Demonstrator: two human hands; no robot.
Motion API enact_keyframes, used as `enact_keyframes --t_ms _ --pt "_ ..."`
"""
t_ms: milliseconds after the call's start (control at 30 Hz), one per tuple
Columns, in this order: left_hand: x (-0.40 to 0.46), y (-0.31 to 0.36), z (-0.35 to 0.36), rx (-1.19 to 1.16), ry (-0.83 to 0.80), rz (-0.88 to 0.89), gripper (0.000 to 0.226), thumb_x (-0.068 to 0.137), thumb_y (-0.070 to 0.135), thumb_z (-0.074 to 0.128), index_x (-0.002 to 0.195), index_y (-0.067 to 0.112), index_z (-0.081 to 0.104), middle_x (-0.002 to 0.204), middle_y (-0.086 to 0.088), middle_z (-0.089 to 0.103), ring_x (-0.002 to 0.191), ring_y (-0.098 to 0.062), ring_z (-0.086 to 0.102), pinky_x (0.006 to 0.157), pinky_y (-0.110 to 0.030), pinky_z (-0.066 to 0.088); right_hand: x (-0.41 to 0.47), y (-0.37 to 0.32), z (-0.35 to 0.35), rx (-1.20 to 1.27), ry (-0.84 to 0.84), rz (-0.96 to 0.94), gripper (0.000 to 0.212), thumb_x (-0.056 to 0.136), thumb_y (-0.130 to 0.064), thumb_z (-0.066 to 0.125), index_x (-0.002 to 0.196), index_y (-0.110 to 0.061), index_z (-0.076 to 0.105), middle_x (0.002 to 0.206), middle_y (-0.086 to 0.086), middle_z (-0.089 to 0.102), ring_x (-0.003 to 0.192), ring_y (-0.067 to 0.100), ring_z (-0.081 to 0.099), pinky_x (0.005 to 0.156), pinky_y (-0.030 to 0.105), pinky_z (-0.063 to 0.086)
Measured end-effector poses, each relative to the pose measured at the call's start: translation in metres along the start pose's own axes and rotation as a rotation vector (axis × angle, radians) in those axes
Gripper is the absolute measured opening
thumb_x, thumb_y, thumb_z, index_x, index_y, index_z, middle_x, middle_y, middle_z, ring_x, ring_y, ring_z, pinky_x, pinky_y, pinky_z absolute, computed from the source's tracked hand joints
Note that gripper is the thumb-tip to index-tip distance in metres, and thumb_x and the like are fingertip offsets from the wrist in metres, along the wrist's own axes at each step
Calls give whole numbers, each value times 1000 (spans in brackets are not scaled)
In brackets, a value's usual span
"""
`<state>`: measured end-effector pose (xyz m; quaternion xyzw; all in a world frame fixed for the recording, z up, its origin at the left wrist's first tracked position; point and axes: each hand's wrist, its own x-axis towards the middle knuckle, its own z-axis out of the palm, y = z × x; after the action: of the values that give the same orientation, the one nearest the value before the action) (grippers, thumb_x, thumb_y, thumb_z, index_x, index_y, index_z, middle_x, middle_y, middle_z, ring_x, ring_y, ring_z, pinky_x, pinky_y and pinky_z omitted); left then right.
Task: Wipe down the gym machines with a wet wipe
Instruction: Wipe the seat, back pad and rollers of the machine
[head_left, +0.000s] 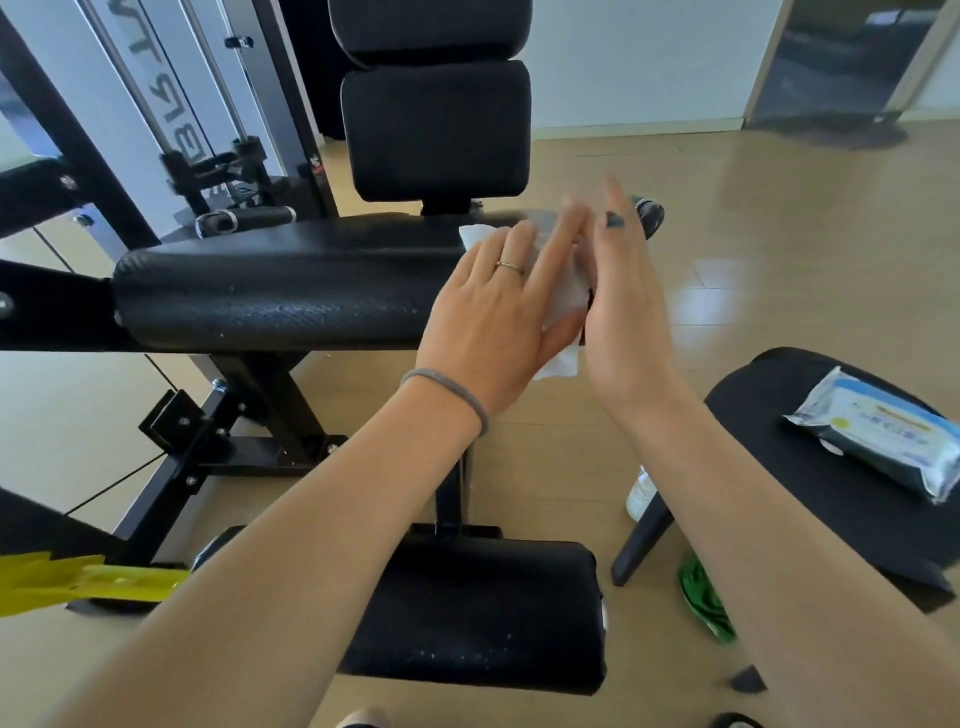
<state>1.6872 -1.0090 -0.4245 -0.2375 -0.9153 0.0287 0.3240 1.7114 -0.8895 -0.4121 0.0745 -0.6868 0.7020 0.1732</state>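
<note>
- The wet wipe (563, 296) lies draped over the right end of the long black pad (280, 291), which runs left to right across the view.
- The left hand (498, 317) presses flat on the wipe, fingers spread, gripping nothing.
- The right hand (623, 306) stands edge-on just beside it, open; it may touch the wipe's edge, though blur hides this.
- The unwiped length lies leftward, nearer the left hand.
- The wipes packet (878, 434) sits on a stool (779, 467) to the right.

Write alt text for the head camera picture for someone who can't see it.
Two bare hands press a white wet wipe against the end of a black padded arm of a gym machine, left hand flat on it, right hand edge-on beside it. A pack of wipes lies on a black stool at right.
</note>
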Motion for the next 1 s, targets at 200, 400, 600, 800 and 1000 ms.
enact_keyframes --t_ms 200,400,600,800,1000 --pt "0 -29 7 181 -100 98 84 98 65 36 154 4 21 152 -14 38 140 -29 38 119 -42 29 27 24 -36 -176 156 83 56 105 -50 22 152 -26 42 150 -6 51 140 8 42 119 32 29" --pt "7 -10 10 309 -108 140 91 96 64 36 151 -5 15 151 -25 33 138 -39 36 119 -47 28 34 47 -45 171 74 325 58 110 -46 20 144 -15 55 138 2 64 128 14 57 114 37 39" --pt "38 42 28 361 -15 305 80 100 55 32 151 -6 18 149 -25 36 138 -39 38 119 -47 27 35 60 -57 328 40 314 59 112 -42 16 121 -14 67 109 1 76 113 15 69 96 30 52" --pt "-2 -33 5 423 -146 243 95 97 63 40 153 -7 10 155 -28 26 142 -41 31 121 -49 25 41 57 -42 227 47 320 59 111 -47 15 153 -19 45 151 1 53 137 14 49 91 3 45" --pt "-19 -53 -2 434 -196 64 103 91 67 48 150 -12 16 149 -32 31 138 -45 33 120 -51 25 28 36 -38 -58 56 241 49 110 -49 17 142 -28 48 136 -9 55 126 5 48 96 18 35"
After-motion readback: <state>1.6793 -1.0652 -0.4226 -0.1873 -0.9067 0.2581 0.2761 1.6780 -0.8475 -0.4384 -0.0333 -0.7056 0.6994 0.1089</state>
